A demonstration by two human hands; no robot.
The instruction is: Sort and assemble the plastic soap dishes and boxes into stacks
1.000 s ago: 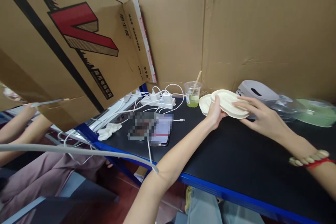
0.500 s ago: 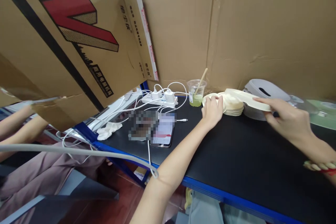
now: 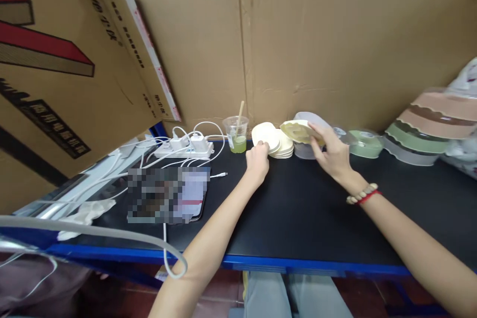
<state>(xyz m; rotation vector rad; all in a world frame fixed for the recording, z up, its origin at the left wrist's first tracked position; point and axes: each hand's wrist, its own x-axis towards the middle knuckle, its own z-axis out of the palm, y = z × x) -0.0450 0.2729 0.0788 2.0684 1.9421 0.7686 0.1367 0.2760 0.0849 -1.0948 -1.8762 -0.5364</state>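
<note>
My left hand point(image 3: 258, 161) is closed on the near edge of a cream round plate-like piece point(image 3: 265, 135), its fingertips pinching the rim. Right beside it stands a low stack of cream round pieces point(image 3: 283, 148). My right hand point(image 3: 333, 154) holds a cream shallow dish point(image 3: 300, 130) by its right edge, thumb below and fingers above. This dish is tilted, its hollow side partly facing me, just above and right of the stack. Behind it stands a whitish, semi-clear bowl-like container point(image 3: 307, 151), partly hidden by the dish and hand.
A plastic cup point(image 3: 236, 141) of green drink with a stirrer stands left of the stack. Farther left are a white power strip point(image 3: 182, 149), cables and a phone point(image 3: 192, 194). Green dishes point(image 3: 365, 144) and a wavy-edged stack point(image 3: 428, 131) stand right. Cardboard point(image 3: 201, 49) walls the back.
The view has swung right, bringing the coloured stack into sight. My right hand has tilted its cream dish and lifted it off the pile. My left hand still grips the cream piece.
</note>
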